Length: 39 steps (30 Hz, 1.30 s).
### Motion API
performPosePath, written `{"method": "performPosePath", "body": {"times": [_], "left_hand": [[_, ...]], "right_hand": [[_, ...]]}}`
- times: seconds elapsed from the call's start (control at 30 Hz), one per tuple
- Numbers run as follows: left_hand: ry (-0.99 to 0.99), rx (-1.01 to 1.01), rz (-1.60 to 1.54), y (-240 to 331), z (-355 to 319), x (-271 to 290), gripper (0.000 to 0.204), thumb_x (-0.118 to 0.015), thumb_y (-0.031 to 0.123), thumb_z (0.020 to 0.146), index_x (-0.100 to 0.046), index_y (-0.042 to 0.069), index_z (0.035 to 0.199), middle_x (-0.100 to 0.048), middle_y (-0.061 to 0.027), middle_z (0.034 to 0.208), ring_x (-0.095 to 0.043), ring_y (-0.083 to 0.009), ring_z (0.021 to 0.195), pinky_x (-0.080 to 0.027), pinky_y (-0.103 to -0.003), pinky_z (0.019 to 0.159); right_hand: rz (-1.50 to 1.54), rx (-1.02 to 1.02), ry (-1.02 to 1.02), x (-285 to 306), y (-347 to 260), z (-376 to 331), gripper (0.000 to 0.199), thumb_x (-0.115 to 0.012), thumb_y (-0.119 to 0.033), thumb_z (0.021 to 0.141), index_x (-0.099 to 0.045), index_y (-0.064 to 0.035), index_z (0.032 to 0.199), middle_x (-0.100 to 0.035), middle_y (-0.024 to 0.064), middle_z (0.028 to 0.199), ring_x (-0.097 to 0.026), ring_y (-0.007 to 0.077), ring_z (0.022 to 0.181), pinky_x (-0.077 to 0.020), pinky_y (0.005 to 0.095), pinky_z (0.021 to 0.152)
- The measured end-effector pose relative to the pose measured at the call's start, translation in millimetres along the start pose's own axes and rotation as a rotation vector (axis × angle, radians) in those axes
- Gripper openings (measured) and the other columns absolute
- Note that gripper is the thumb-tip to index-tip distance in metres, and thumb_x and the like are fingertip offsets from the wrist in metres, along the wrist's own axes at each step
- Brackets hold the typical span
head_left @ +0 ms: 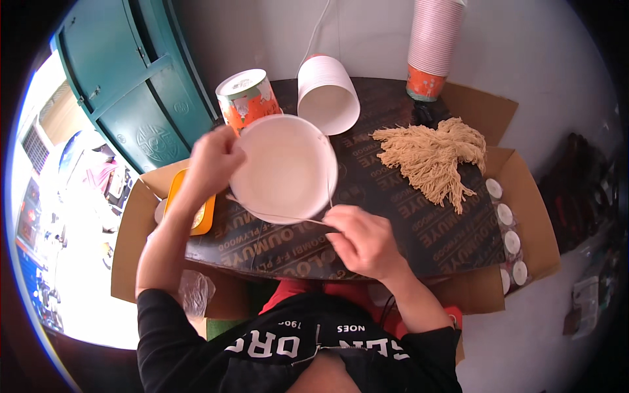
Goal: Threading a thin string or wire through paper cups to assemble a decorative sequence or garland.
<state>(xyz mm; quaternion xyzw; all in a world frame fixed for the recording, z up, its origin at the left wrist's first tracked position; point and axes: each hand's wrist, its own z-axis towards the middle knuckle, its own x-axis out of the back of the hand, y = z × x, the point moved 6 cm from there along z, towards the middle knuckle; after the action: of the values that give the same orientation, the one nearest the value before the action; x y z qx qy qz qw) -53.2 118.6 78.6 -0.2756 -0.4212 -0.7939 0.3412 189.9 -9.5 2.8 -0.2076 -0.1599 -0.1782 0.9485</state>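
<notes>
Black sleeves [288, 347] fill the bottom of my view, and from them both forearms reach up over the dark surface [393, 216]. Fingers of my right hand [363, 242] are pinched shut on a thin pale string [282, 216] that runs under and beside the white paper bowl [285, 167]. Fingers of my left hand [213, 164] grip that bowl's left rim, holding it tilted with its inside facing me, above the middle of the surface. Behind it lie 2 cups on their sides, one orange-patterned [246, 98], one white [327, 92]. To the right sits a bundle of tan strings [432, 154], and behind that a tall stack of cups [432, 46].
</notes>
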Motion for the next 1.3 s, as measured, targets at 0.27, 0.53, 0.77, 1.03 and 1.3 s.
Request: {"method": "performPosePath", "body": {"times": [0.27, 0.53, 0.77, 1.03, 1.3], "left_hand": [[0.497, -0.261, 0.934, 12.7, 44.2, 107.8, 0.006, -0.057, 0.008, 0.084, -0.06, 0.005, 0.088, -0.064, -0.0175, 0.074, -0.066, -0.0334, 0.066, -0.052, -0.043, 0.063], [0.388, -0.326, 1.393, -57.7, 165.9, 36.3, 0.018, -0.057, 0.016, 0.082, -0.059, 0.011, 0.099, -0.064, -0.0109, 0.091, -0.063, -0.0272, 0.087, -0.048, -0.043, 0.078], [0.458, -0.548, 1.199, -1.6, 143.5, -69.3, 0.006, -0.059, 0.017, 0.083, -0.059, 0.012, 0.08, -0.059, -0.0082, 0.076, -0.061, -0.0239, 0.072, -0.044, -0.038, 0.066], [0.23, -0.429, 1.195, -22.6, 100.2, -106.6, 0.008, -0.062, 0.016, 0.081, -0.06, 0.008, 0.079, -0.061, -0.0107, 0.077, -0.062, -0.0258, 0.075, -0.046, -0.038, 0.066], [-0.148, -0.122, 0.721, -32.5, 66.0, -154.2, 0.021, -0.061, 0.02, 0.082, -0.063, -0.001, 0.082, -0.067, -0.0184, 0.071, -0.071, -0.0309, 0.067, -0.056, -0.043, 0.059]], "right_hand": [[-0.08, -0.415, 0.201, 63.8, 56.9, -67.0, 0.014, -0.055, 0.005, 0.091, -0.066, 0.0055, 0.1, -0.066, 0.0124, 0.107, -0.058, 0.0112, 0.068, -0.0466, 0.0233, 0.059], [0.078, -0.606, 0.234, 63.8, 68.4, -108.8, 0.016, -0.052, -0.001, 0.095, -0.066, 0.0078, 0.098, -0.066, 0.0123, 0.102, -0.055, 0.009, 0.064, -0.0454, 0.0224, 0.057], [0.076, -0.613, 0.24, 60.8, 64.2, -110.5, 0.017, -0.052, -0.003, 0.096, -0.067, 0.007, 0.093, -0.067, 0.0112, 0.097, -0.055, 0.008, 0.062, -0.0447, 0.0222, 0.056], [0.057, -0.565, 0.187, 55.8, 63.6, -103.2, 0.016, -0.053, 0.0, 0.094, -0.067, 0.0063, 0.092, -0.067, 0.011, 0.094, -0.055, 0.0079, 0.061, -0.0442, 0.0225, 0.055], [0.058, -0.575, 0.017, 55.5, 74.5, -81.6, 0.015, -0.052, 0.002, 0.093, -0.067, 0.0063, 0.09, -0.067, 0.01, 0.087, -0.056, 0.0095, 0.059, -0.0449, 0.0237, 0.054]]}}
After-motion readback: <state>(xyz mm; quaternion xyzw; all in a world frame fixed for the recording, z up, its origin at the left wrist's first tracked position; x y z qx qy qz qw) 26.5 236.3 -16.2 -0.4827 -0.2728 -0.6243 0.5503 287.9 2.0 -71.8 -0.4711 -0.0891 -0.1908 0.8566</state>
